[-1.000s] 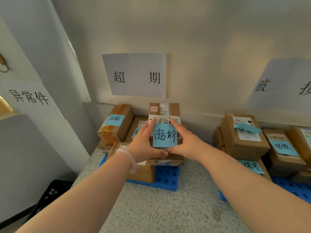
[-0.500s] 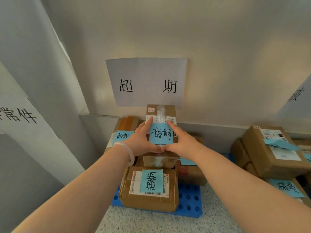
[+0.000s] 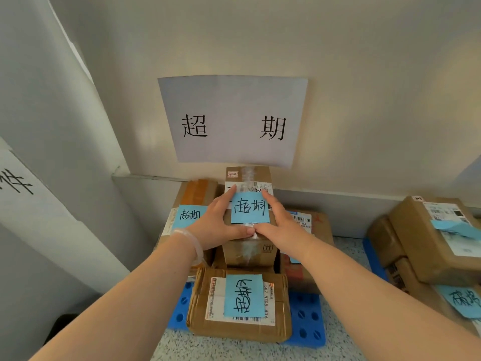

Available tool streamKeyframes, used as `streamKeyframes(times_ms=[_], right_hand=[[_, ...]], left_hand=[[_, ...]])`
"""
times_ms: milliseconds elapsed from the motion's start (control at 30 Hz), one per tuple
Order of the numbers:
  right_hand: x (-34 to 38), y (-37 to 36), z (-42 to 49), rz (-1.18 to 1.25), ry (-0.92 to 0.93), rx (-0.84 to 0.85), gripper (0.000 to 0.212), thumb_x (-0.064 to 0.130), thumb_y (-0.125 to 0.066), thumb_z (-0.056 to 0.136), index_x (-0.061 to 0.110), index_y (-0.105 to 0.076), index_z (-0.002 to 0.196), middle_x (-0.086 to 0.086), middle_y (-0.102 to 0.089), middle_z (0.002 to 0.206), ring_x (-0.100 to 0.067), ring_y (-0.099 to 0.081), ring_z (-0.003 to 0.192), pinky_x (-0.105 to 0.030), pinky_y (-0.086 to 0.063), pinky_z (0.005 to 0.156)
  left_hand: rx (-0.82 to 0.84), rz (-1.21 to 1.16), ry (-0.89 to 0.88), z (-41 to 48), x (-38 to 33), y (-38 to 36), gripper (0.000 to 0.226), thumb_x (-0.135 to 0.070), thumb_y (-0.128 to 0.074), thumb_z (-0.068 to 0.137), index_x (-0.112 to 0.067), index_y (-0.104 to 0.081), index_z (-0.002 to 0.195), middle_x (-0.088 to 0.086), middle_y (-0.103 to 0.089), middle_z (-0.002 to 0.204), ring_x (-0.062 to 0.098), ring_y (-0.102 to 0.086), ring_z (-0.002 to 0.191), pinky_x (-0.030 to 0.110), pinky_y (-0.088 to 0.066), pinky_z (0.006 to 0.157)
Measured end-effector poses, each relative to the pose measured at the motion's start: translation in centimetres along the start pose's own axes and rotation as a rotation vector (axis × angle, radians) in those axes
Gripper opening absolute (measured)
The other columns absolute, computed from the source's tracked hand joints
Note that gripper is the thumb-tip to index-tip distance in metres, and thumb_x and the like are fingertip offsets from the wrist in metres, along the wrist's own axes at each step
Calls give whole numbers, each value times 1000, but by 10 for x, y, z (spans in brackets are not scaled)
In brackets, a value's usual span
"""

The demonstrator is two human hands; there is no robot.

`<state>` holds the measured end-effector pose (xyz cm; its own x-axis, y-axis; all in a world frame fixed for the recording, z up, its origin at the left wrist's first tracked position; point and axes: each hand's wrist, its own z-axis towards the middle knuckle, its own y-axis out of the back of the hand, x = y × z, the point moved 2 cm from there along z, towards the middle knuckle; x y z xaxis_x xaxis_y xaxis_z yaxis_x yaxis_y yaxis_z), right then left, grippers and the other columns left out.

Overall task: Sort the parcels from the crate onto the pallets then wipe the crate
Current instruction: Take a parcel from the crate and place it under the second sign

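A small cardboard parcel (image 3: 248,212) was held between the left hand (image 3: 221,225) and the right hand (image 3: 278,225), both closed flat against its sides with the thumbs meeting at its near top edge. It was positioned on top of the stack on the blue plastic pallet (image 3: 307,327), directly below the wall sign (image 3: 234,121) whose characters matched the blue sticky note (image 3: 250,207) on its lid. The step in hand was judged to be the placing of this parcel on the overdue pile; whether its weight was fully borne by the boxes beneath could not be told. A level seating, then release by both hands, was judged to be required next. The parcel was of brown corrugated board, rectangular, sealed with glossy clear tape. A flatter taped parcel (image 3: 239,306) lay in front on the perforated pallet, which rested on a speckled terrazzo floor (image 3: 234,351). The crate was not identified in view.
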<state>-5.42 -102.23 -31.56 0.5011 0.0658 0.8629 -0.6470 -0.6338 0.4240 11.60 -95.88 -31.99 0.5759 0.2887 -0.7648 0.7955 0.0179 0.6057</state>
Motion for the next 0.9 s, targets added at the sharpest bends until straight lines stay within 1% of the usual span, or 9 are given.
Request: streamKeyframes(times_ms=[100,167,233,300,367,500,600,700,900], right_hand=[[-4,2,3,-22,-9,18,80,30,-62,95,50,-8,151,6,-37,138,-16,-46,120,-32,-48,97],[-4,4,2,-63,-14,31,81,35,-62,95,51,-6,151,7,-36,142,-17,-44,125,-33,-46,100],[-4,6,-1,-121,1,10,82,41,-63,93,51,-7,152,9,-27,151,-19,-33,138,-40,-39,110],[-3,10,-9,-171,15,-23,81,46,-63,92,51,-9,152,10,-11,161,-21,-14,149,-46,-23,120],[-3,14,-23,-193,20,-56,79,44,-62,93,50,-11,153,11,-2,164,-18,-3,151,-46,-13,120],[-9,23,-59,-287,41,-118,90,41,-71,87,48,-11,153,14,-3,164,-15,-5,151,-43,-15,121],[-21,22,-92,-374,37,-136,101,48,-76,79,46,-8,154,13,-3,164,-13,-7,150,-44,-18,122],[-34,19,-123,-445,21,-158,106,57,-76,75,48,-4,153,15,1,164,-13,-2,150,-45,-16,122],[-58,14,-188,-581,-14,-206,107,60,-73,78,48,1,154,18,8,163,-12,5,151,-44,-8,122]], left_hand=[[-6,21,-23,2,-1,-1,107,-44,-78,79,-36,-5,157,-6,-23,155,15,-29,138,31,-22,114],[0,34,-20,3,-1,0,108,-47,-78,78,-37,-4,157,-5,-21,157,17,-26,142,36,-21,118],[-2,65,0,1,-1,2,109,-54,-76,77,-40,-3,156,-4,-13,161,21,-18,147,45,-18,122],[-18,88,31,-5,-3,3,105,-59,-72,78,-43,-3,155,-4,-3,165,23,-7,151,49,-13,123],[-30,102,49,-14,-7,1,100,-61,-68,80,-45,-3,155,-7,3,165,24,-3,152,50,-11,122],[-118,189,15,-38,-15,-1,98,-69,-63,79,-48,-2,154,-9,7,165,25,3,152,53,-9,121],[-163,257,-32,-58,-24,-7,95,-65,-63,82,-48,-3,154,-10,7,165,25,4,152,54,-11,122],[-170,430,-119,-71,-40,-23,96,-68,-61,82,-47,1,154,-9,10,165,24,5,152,51,-11,122],[-152,645,-236,-105,-58,-74,97,-73,-55,82,-49,9,152,-6,15,164,24,12,151,57,2,120]])
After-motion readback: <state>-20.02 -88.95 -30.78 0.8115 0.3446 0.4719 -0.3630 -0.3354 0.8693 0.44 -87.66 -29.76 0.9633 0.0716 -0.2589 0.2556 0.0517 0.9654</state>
